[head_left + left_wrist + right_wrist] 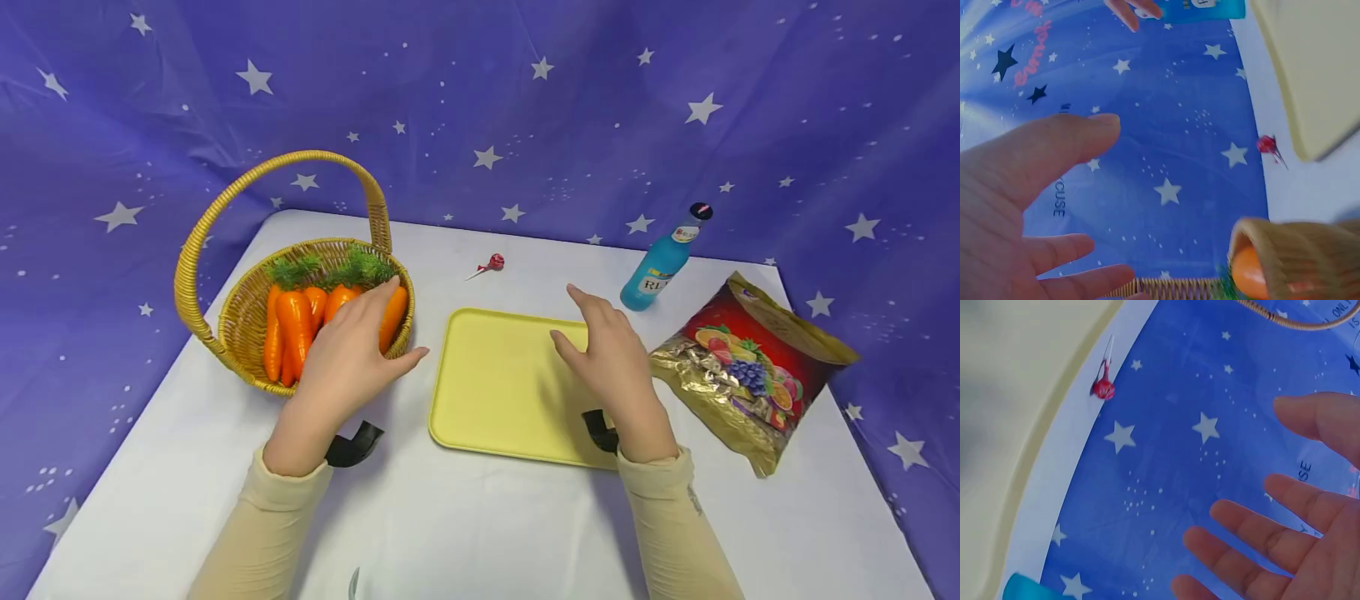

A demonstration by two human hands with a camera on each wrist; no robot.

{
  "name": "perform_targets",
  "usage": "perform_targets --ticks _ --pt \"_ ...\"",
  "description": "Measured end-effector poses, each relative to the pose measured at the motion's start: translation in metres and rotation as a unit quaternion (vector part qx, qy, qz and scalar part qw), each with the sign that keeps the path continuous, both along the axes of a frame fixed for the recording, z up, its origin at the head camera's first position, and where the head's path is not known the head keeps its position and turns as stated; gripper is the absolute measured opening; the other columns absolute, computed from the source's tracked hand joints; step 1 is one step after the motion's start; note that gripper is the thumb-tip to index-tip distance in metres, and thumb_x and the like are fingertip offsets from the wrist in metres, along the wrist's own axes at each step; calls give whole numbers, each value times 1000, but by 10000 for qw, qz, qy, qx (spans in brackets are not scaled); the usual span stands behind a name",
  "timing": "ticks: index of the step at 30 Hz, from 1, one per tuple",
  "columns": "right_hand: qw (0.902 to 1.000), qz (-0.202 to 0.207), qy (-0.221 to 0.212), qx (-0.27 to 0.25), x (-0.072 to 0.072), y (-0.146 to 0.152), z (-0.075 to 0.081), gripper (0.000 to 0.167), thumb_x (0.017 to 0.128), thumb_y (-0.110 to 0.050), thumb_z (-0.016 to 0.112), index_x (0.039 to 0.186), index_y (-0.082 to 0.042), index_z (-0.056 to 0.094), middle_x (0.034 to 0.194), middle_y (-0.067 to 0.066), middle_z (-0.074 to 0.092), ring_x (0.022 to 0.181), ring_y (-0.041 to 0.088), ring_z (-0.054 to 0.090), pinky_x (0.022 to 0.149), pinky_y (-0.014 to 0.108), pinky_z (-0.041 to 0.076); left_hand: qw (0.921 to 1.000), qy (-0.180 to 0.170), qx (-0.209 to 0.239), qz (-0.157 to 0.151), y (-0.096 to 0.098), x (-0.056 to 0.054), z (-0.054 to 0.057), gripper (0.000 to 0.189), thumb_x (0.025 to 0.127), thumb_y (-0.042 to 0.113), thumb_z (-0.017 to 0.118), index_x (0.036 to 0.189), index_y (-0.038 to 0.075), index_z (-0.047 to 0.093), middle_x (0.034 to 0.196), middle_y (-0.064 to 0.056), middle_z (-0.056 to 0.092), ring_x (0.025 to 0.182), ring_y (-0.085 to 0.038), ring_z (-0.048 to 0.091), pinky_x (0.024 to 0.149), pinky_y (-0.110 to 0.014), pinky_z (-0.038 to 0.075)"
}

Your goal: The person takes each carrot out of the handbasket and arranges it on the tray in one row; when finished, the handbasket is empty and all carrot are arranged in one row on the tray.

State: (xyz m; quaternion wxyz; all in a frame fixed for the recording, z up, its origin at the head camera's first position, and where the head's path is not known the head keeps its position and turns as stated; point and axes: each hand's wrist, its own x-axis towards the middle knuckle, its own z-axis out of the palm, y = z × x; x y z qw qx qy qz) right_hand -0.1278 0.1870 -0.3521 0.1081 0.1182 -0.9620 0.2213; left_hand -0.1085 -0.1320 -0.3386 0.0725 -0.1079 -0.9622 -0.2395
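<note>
My left hand [347, 350] hovers in front of the wicker basket [240, 333], fingers extended and thumb spread, holding nothing. Orange carrots [294, 325] with green tops lie in the basket, partly hidden behind that hand. Over the right part of the yellow tray [487, 375] is my right hand [611, 358], its fingers spread and its palm bare in the right wrist view. A red lollipop [496, 262] lies on the table behind the tray; it also shows in the left wrist view [1267, 145].
A bottle of blue drink [656, 271] stands at the back right. Nearer on the right lies a red and gold candy bag [750, 367]. The basket's tall handle [197, 250] arches up at the left. A purple star-patterned cloth [480, 108] hangs behind the white table [465, 525].
</note>
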Motion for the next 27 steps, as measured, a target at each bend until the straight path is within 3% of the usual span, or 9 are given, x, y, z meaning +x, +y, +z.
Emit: perform_targets --ticks 5,15,21,27 --pt "9997 97 -224 24 -1 -10 3 65 91 -35 65 147 -13 39 139 16 50 121 38 48 96 53 40 9997 -97 100 189 -13 11 -8 86 78 46 77 148 15 38 142 -10 47 126 -35 45 98 -54 37" --pt "9988 225 -433 83 -2 -23 0 65 92 -36 64 148 -15 39 139 15 50 122 38 48 93 54 41 9971 -322 328 611 -45 35 -37 76 77 39 80 141 14 49 133 -18 55 118 -41 50 94 -58 38" --pt "9984 347 -449 71 -3 -29 -3 64 92 -36 63 148 -16 39 138 14 50 122 37 48 93 54 42 9961 235 468 715 -54 44 -53 56 74 33 83 122 10 65 113 -14 67 100 -38 61 85 -54 42" --pt "9975 451 -547 60 -6 -38 -4 63 92 -37 63 147 -17 40 138 13 51 122 37 48 91 54 43 9880 1075 831 735 -57 41 -69 30 68 25 88 93 13 75 88 -2 73 80 -31 63 77 -47 41"
